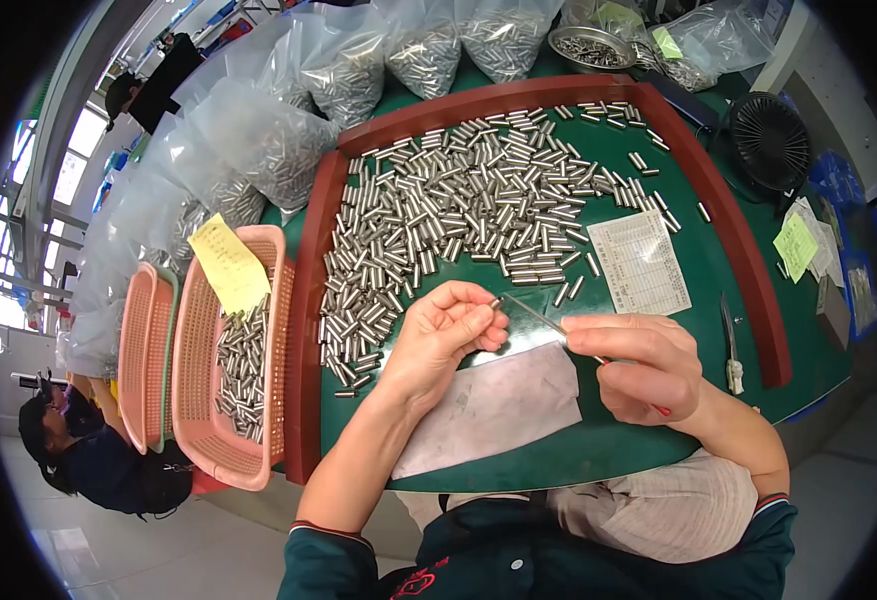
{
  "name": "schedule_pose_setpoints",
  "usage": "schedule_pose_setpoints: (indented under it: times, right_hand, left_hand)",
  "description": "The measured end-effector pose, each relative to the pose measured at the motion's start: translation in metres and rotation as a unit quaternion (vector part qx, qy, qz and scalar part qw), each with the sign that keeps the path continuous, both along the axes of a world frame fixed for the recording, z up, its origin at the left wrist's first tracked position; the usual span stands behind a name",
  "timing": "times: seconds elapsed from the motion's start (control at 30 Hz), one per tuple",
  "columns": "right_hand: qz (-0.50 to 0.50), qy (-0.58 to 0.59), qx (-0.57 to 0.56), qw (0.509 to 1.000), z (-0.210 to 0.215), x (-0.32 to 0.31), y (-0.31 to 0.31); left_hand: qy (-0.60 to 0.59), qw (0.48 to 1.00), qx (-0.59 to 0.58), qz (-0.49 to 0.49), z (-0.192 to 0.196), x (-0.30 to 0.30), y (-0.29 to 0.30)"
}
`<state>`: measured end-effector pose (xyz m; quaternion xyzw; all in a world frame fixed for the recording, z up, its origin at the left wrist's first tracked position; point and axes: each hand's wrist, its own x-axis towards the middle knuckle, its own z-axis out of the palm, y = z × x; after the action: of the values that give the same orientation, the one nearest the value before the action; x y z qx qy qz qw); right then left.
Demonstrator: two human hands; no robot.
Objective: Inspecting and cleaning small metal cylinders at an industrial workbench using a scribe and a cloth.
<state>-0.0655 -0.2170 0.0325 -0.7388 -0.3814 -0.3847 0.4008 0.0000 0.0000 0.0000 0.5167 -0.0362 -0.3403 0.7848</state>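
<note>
A small, silver metal cylinder (497, 304) sits pinched between the thumb and fingers of the left hand (451, 326), above the green tabletop (609, 440), while the right hand (649, 368) grips a slim, red-ended metal tool (537, 314) with its tip close beside that piece. Handling of this one piece seems under way, with a broad heap of loose silver cylinders (479, 195) lying beyond the hands. A smaller batch (244, 375) fills part of the pink, perforated plastic basket (187, 400) at left, though which lot is finished cannot be told.
</note>
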Motion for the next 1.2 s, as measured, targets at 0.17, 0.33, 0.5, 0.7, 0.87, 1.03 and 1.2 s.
schedule_pose_setpoints:
  times: [0.17, 0.33, 0.5, 0.7, 0.87, 1.03, 1.2]
  right_hand:
    - [-0.008, 0.013, 0.006, 1.0, 0.0, 0.002, 0.005]
    - [0.0, 0.017, 0.016, 1.0, -0.001, 0.001, 0.006]
    - [-0.002, 0.02, 0.02, 1.0, -0.002, 0.001, 0.006]
    - [0.005, -0.017, -0.019, 1.0, -0.003, 0.002, 0.008]
    - [0.03, -0.028, -0.042, 0.998, 0.001, 0.0, 0.008]
    - [0.01, -0.027, -0.034, 0.999, 0.008, 0.0, 0.002]
    - [-0.004, 0.015, -0.026, 1.0, 0.006, -0.001, 0.002]
  left_hand:
    - [0.028, 0.999, -0.027, -0.003, 0.002, 0.002, 0.0]
    - [0.04, 0.998, -0.044, -0.021, 0.002, -0.001, -0.001]
    - [0.034, 0.998, -0.039, -0.027, 0.002, -0.001, -0.002]
    - [0.031, 0.998, -0.038, -0.032, 0.002, -0.003, -0.003]
    - [-0.012, 1.0, -0.001, -0.001, 0.007, -0.003, -0.001]
    - [-0.014, 1.0, 0.003, 0.009, 0.006, -0.002, -0.001]
    - [0.0, 1.0, 0.005, 0.001, 0.005, -0.002, -0.003]
